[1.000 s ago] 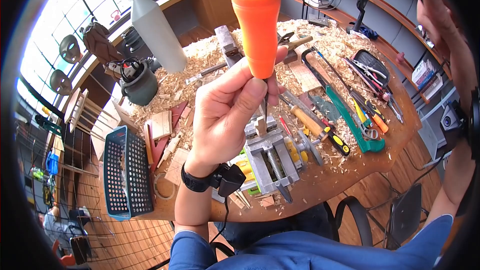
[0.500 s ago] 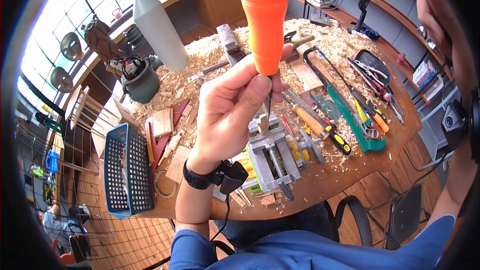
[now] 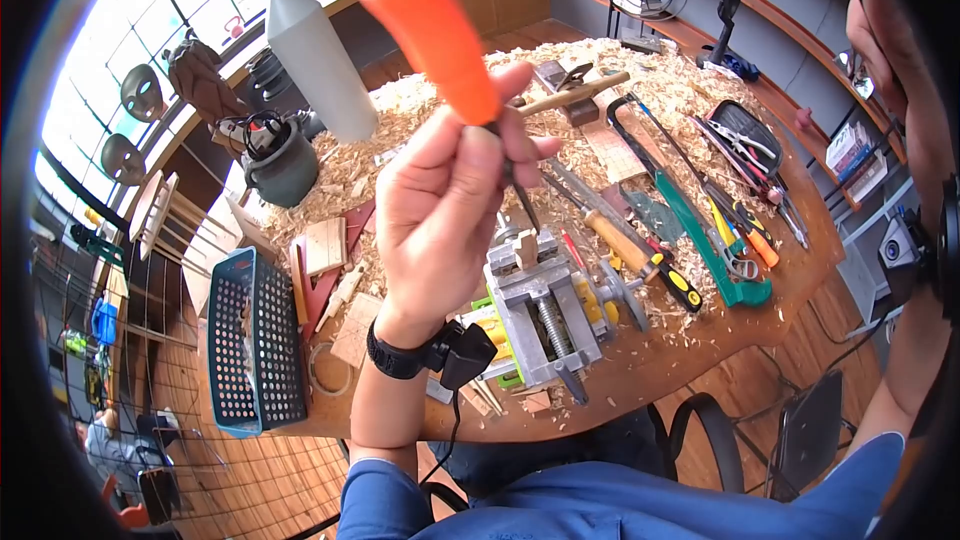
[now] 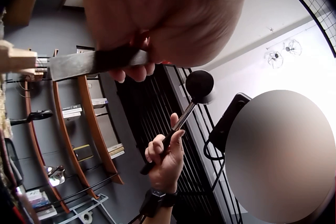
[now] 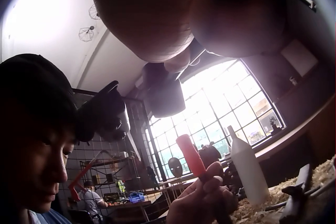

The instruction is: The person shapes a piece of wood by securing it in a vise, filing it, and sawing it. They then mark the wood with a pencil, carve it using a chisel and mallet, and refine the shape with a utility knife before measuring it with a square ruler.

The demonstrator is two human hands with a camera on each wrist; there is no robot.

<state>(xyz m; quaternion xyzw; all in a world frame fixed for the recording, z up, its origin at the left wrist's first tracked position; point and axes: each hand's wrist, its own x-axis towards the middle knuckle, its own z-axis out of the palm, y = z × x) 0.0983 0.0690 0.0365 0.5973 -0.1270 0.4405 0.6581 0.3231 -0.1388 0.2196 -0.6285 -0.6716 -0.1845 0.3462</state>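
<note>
head view: your left hand [image 3: 437, 215] pinches an orange-handled steel chisel [image 3: 437, 38], tip near a pale wooden block [image 3: 525, 250] in a grey metal vise [image 3: 535, 290]; left wrist: your right hand [image 4: 167, 167] grips a black round-headed mallet [image 4: 200, 87].

The orange-handled chisel [image 3: 435, 38] slants in the left hand [image 3: 435, 215], blade tip down near the pale wood block [image 3: 525, 251]. The block stands in the vise [image 3: 535, 290] near the desk's [image 3: 690, 365] front edge. The dark, round-headed mallet [image 4: 200, 86] is held head-up in the right hand [image 4: 167, 165].
</note>
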